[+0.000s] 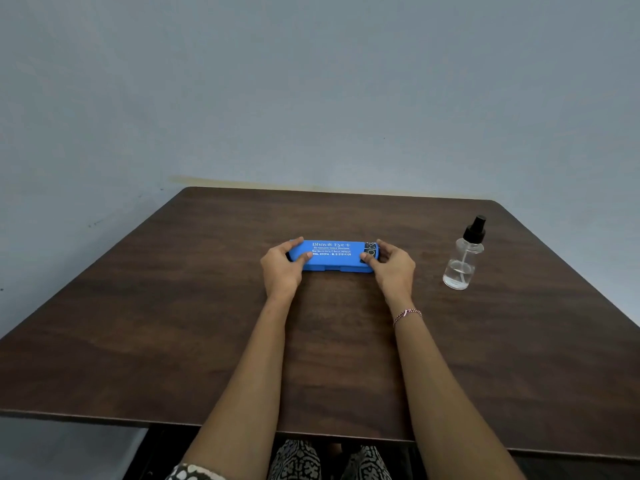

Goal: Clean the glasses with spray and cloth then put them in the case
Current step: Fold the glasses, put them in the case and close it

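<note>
**Both grips hold the closed blue case at mid-counter**

A plain pale blue-grey wall (311, 81) fills the upper half of the view. Below it lies the dark brown wood-grain counter (173, 323), whose far edge meets the wall. Two bare forearms reach in from 6 o'clock toward the middle of the counter.

The flat, oblong bright blue plastic glasses case (332, 256) lies on the counter's middle with its long side running from 9 to 3 o'clock. It has white printed lettering on its lid. The lid is down, so what is inside cannot be seen.

The left grip (282, 268) is clamped on the case's 9 o'clock end, with fingers curled round the far side and the thumb lying on the lid. The right grip (393, 268) is clamped on the 3 o'clock end in the same way, its thumb on a black patch of the lid.

At 3 o'clock from the case, well apart from the right grip, a small clear glass spray bottle with a black pump top (464, 261) stands upright. It holds a shallow layer of clear liquid, with a dip tube running down into it.

A thin pink and white bracelet (407, 315) circles the right wrist.
</note>
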